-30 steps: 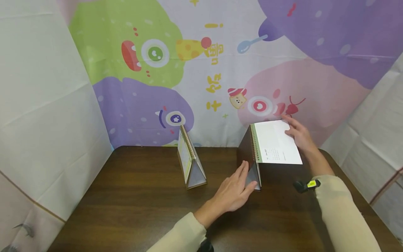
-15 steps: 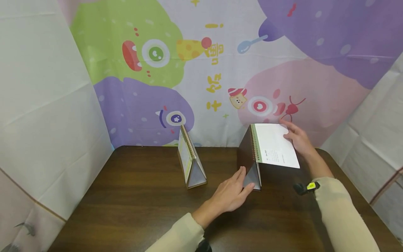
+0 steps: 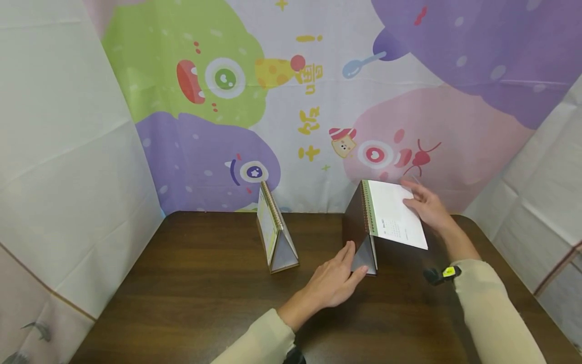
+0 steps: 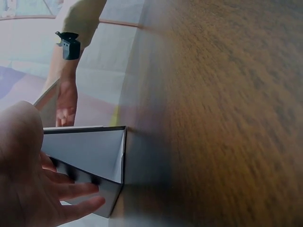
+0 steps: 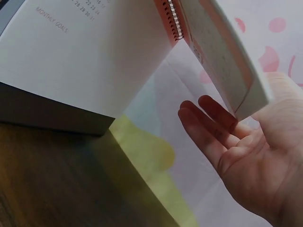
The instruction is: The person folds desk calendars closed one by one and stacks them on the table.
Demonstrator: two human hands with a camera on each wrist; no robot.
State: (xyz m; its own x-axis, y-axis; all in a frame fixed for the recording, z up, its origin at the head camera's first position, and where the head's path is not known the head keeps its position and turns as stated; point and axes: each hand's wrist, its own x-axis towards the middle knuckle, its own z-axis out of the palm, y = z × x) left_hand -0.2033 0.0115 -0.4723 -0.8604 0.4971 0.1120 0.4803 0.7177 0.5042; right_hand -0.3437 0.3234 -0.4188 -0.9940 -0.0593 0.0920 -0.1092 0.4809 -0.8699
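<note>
A brown-covered, spiral-bound desk calendar (image 3: 356,215) stands right of centre in the head frame; the left hand (image 3: 334,280), fingers straight, touches it; the right hand (image 3: 428,208) pinches lifted white pages (image 5: 225,54); only the right-wrist view shows "MONTHLY GOALS" (image 5: 52,20).

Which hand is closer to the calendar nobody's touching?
Left. The left hand is to the right of the untouched calendar, at the brown calendar's near end; the right hand is farther right, at its raised pages.
</note>
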